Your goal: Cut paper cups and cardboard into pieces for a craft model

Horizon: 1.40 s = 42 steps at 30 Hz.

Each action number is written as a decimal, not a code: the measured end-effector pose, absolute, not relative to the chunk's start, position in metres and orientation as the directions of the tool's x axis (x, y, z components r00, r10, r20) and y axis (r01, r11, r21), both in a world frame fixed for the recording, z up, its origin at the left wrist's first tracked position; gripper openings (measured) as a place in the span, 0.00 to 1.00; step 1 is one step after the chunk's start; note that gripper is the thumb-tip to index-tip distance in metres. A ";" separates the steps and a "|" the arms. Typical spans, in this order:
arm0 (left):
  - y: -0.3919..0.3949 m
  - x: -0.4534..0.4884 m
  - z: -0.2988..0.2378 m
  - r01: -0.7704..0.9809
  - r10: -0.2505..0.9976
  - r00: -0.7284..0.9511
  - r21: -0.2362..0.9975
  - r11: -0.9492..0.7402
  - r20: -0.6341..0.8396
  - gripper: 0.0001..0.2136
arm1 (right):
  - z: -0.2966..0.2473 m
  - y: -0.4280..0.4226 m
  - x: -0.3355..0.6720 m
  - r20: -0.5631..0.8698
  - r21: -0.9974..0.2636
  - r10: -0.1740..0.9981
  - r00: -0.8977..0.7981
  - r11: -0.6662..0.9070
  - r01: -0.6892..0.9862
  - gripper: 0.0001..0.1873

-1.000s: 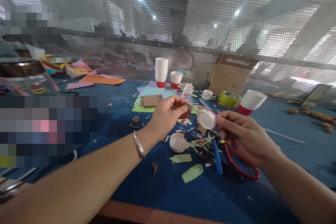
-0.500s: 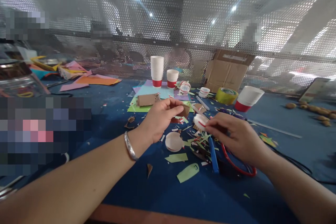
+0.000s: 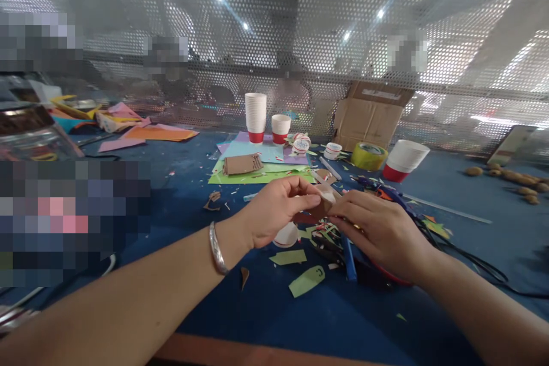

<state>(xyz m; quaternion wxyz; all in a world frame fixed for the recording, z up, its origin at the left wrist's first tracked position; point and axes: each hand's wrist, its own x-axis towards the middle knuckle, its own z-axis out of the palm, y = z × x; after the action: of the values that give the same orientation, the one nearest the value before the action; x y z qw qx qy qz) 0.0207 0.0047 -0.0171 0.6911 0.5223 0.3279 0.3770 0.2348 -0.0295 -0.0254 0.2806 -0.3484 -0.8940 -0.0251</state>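
My left hand (image 3: pixel 277 211) pinches a small brown cardboard piece (image 3: pixel 321 203) between thumb and fingers. My right hand (image 3: pixel 377 231) meets it from the right, fingers closed on a white paper cup base (image 3: pixel 330 195). Only a pale edge of that base shows at the fingertips, pressed against the brown piece. Both hands hover just above a litter of paper scraps on the blue table (image 3: pixel 266 309). A second white cup base (image 3: pixel 285 236) lies under my left hand. A blue pen-like tool (image 3: pixel 348 260) and red-handled scissors (image 3: pixel 388 279) lie beneath my right hand.
A cup stack (image 3: pixel 255 117), a single cup (image 3: pixel 281 128), an overturned cup (image 3: pixel 405 160), yellow tape (image 3: pixel 369 155) and a cardboard box (image 3: pixel 371 117) stand behind. Green sheet (image 3: pixel 261 175) with a brown card (image 3: pixel 242 164). Blue glue gun (image 3: pixel 388 193) with cable at right. Perforated screen at the back.
My hands have come together and dropped lower. The white cup base, held up face-on a second ago, is now pressed to the brown piece and mostly hidden by my fingers.
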 end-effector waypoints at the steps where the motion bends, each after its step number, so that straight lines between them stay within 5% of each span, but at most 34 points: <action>1: 0.005 0.021 -0.019 -0.178 0.876 0.482 0.976 0.129 -0.028 0.06 | -0.025 -0.030 0.234 0.536 -0.189 0.633 -0.558 0.734 0.652 0.07; 9: 0.008 0.020 -0.032 -0.061 0.836 0.522 0.986 -0.157 0.165 0.05 | -0.024 -0.027 0.230 0.476 -0.487 0.810 -0.344 0.568 0.664 0.05; 19: 0.008 0.014 -0.017 0.108 0.787 0.561 0.921 -0.375 0.255 0.09 | -0.015 -0.028 0.234 0.381 -0.584 0.880 -0.282 0.466 0.665 0.07; 30: 0.006 0.014 -0.015 0.194 0.754 0.631 0.903 -0.382 0.183 0.18 | -0.016 -0.030 0.232 0.500 -0.400 0.800 -0.330 0.552 0.732 0.06; 42: 0.019 0.011 -0.028 0.181 0.738 0.655 0.915 -0.359 0.160 0.15 | -0.019 -0.028 0.233 0.549 -0.360 0.765 -0.337 0.580 0.730 0.04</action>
<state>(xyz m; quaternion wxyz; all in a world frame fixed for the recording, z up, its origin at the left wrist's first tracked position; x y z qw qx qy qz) 0.0106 0.0189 -0.0282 0.4813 0.7719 0.2978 0.2896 0.2330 -0.0283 -0.0195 0.3495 -0.4573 -0.8174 0.0248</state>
